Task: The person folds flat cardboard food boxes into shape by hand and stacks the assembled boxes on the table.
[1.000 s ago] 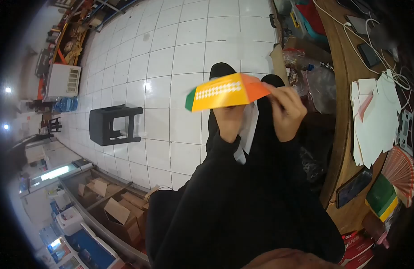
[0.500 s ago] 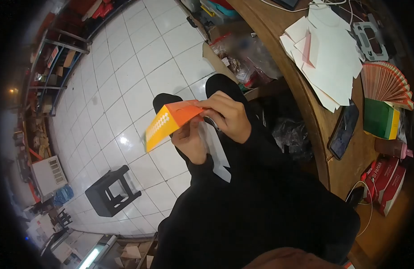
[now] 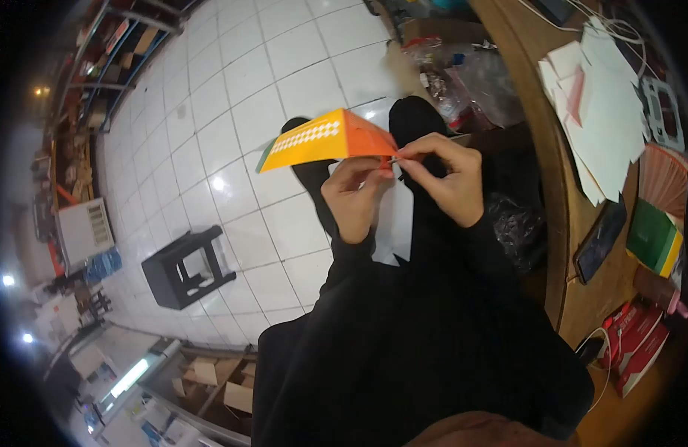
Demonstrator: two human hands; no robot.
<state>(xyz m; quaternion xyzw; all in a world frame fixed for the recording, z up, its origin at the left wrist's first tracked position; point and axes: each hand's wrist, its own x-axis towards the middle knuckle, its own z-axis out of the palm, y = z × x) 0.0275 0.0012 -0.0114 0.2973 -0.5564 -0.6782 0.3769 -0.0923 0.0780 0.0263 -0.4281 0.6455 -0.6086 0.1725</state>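
Note:
A folded piece of printed paper [image 3: 308, 147], yellow with a white diamond pattern, an orange side and a green end, is raised above my lap. My left hand [image 3: 353, 200] pinches its orange part from below, fingers closed. At the right corner of the orange side, my right hand [image 3: 456, 179] presses thumb and fingertips together on the edge. The exact fold between the two hands is partly hidden. Beneath them, a white cut paper sheet [image 3: 395, 227] with a notched end lies on my dark clothing.
To the right stands a wooden desk [image 3: 556, 186] with white paper sheets [image 3: 593, 119], a phone [image 3: 601, 242], a fanned stack of paper [image 3: 664, 179] and a green-and-yellow stack [image 3: 651, 235]. A black stool [image 3: 184, 272] stands on the tiled floor [image 3: 240, 141] to the left.
The view has shifted. The paper has turned so its yellow face lies more level. My left hand now pinches near the orange corner, close to my right fingertips.

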